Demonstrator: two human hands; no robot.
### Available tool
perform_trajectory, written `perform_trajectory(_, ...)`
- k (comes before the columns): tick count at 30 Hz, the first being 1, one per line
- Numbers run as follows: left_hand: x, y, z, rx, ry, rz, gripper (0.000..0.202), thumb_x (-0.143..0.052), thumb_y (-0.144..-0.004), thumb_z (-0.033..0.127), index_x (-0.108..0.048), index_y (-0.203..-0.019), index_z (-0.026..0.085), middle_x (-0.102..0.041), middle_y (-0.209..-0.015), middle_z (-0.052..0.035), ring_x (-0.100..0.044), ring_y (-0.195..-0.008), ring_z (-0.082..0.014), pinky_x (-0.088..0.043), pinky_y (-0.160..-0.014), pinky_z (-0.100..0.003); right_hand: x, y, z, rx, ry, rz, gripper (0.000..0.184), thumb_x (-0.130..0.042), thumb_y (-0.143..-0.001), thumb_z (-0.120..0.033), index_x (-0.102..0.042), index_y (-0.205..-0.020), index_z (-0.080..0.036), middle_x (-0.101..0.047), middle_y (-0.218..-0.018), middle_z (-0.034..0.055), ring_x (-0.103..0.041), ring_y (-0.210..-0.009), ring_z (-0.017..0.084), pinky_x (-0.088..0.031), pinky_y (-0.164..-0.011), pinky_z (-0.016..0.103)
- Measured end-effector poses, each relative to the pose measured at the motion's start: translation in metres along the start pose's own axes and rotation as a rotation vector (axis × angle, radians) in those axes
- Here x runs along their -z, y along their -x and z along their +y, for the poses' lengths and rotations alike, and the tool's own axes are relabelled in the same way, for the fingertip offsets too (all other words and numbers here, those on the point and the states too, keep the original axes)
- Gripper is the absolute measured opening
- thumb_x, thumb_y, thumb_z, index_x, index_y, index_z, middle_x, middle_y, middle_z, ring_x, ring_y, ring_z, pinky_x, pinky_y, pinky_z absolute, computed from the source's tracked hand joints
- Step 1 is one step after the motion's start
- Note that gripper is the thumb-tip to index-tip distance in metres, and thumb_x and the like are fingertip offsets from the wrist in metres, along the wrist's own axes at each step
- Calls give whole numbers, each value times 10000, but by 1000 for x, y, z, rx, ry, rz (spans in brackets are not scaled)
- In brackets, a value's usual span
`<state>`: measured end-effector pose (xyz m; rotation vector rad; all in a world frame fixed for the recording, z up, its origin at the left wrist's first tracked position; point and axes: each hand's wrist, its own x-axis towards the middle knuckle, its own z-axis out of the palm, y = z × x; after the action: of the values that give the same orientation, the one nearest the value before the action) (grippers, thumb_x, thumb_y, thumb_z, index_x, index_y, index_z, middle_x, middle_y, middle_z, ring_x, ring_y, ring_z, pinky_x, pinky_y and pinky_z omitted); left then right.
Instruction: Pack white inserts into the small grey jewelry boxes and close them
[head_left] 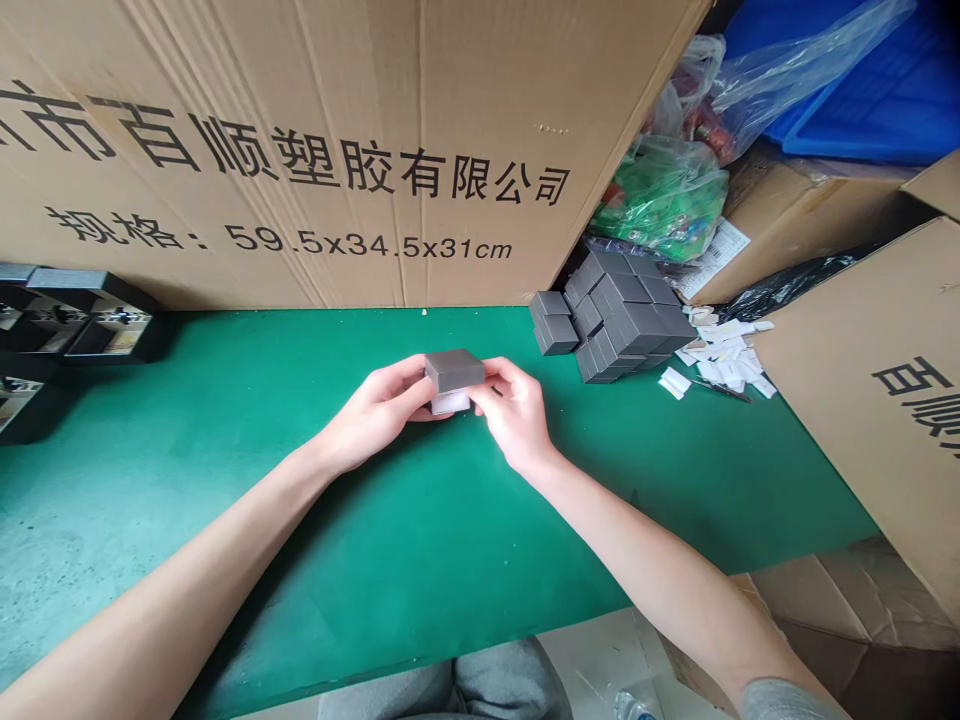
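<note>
A small grey box (454,369) with a white part (450,403) showing beneath it is held above the green table (420,540). My left hand (379,412) grips it from the left, fingers curled round its side and underside. From the right, my right hand (514,410) pinches the same box with thumb and fingers. Both forearms reach in from the bottom of the view.
A stack of several grey boxes (615,315) stands at the back right, with small white tags (720,355) scattered beside it. A large printed carton (337,150) walls the back. Black trays (75,325) lie at the left. More cartons (885,400) and plastic bags (667,195) are at the right.
</note>
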<state>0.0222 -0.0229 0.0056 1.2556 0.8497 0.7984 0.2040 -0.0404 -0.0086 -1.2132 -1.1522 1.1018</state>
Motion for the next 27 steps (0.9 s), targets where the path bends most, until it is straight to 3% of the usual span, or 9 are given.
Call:
perform_trajectory(8, 1, -1, 0, 2, 29, 11, 467, -713, -895, 516, -716, -1300, 284, -718, -1311, -73, -673, -1187, -303, -576, -1029, -502, -2, 1, 3, -18, -33, 19, 333, -780, -754, -483, -705, -899, -192, -721, -857, 45, -652, -776, 182, -550, -690, 305)
perform_trajectory(15, -2, -1, 1, -32, 29, 9, 490, -722, -886, 527, -709, -1297, 261, -708, -1346, -74, -659, -1220, -300, -538, -1084, -497, -4, 2, 1, -18, -13, 67, 308, -798, -729, -467, -710, -846, -195, -705, -829, 40, -633, -730, 169, -539, -648, 293)
perform_trajectory(27, 3, -4, -6, -106, -6, -16, 587, -717, -883, 540, -656, -1369, 218, -687, -1370, -126, -668, -1205, -333, -556, -1047, -490, 3, -1, -8, -203, -133, -24, 265, -831, -682, -371, -747, -812, -155, -617, -641, -16, -459, -534, 83, -361, -471, 238)
